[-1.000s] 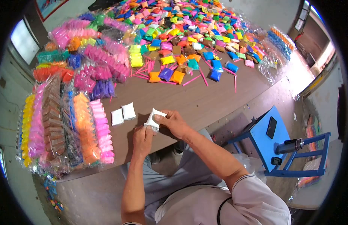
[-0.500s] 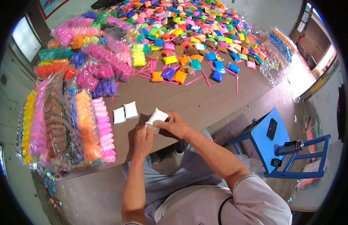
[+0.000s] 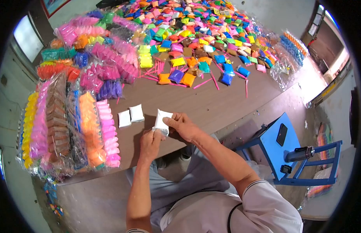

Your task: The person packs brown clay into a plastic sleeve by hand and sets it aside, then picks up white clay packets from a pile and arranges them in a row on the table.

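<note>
At least five clear-plastic bundles of packets crowd the front left corner of the brown wood-grain table: one yellow bundle, one pink bundle, one brown bundle, one orange bundle and one pink-to-magenta bundle. Right of them, well in from the left edge, two white square pillow-shaped packets lie side by side. Next, by the front edge, the left hand is closed with its fingertips pinching the lower end of one more white pillow-shaped packet. The right hand grips that same packet's right side, thumb across its face. Toward the back edge, one purple packet lies between two orange packets, before a multicoloured heap of packets too many to count. Several thin pink sticks lie around there. Beyond the table's right edge, one blue wooden chair bears one black phone, one small black object and one grey bottle.
</note>
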A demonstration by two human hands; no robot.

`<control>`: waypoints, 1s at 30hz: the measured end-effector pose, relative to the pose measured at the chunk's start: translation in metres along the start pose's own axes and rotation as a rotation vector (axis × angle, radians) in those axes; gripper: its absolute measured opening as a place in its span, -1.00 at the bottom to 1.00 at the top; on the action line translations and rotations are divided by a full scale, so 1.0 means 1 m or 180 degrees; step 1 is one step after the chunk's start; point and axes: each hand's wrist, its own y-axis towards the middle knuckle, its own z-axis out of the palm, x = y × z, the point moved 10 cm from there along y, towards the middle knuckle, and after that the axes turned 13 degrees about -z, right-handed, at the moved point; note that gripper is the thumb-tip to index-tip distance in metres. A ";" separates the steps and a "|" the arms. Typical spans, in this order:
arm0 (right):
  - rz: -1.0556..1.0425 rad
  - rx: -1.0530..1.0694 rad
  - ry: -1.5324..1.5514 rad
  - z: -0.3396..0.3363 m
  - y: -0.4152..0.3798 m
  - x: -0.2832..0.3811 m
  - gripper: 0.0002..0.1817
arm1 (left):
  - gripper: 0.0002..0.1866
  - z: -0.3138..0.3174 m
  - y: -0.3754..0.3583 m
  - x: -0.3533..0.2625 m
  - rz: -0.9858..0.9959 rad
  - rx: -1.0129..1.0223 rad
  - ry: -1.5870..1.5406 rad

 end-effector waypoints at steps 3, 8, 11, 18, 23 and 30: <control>-0.0056 -0.0299 -0.0024 0.000 -0.001 0.003 -0.72 | -0.59 -0.001 0.000 -0.003 0.0144 -0.0083 0.0173; -0.0152 -0.0152 -0.0454 0.008 -0.001 0.011 -0.75 | -0.59 0.002 0.000 -0.011 0.0297 -0.0098 0.0355; -0.0044 0.0033 -0.0772 0.007 -0.002 0.011 -0.75 | -0.61 0.002 -0.003 -0.021 0.0403 -0.0037 0.0413; 0.0185 0.0571 0.0021 0.018 0.006 0.001 -0.72 | -0.60 -0.001 -0.002 -0.007 -0.0014 -0.0013 -0.0270; 0.0169 0.0673 -0.0370 0.016 0.005 0.002 -0.74 | -0.59 -0.002 -0.002 -0.006 0.0052 -0.0011 -0.0105; 0.0225 0.0593 -0.0588 0.012 0.006 0.000 -0.76 | -0.59 -0.001 -0.002 -0.007 0.0083 0.0036 -0.0097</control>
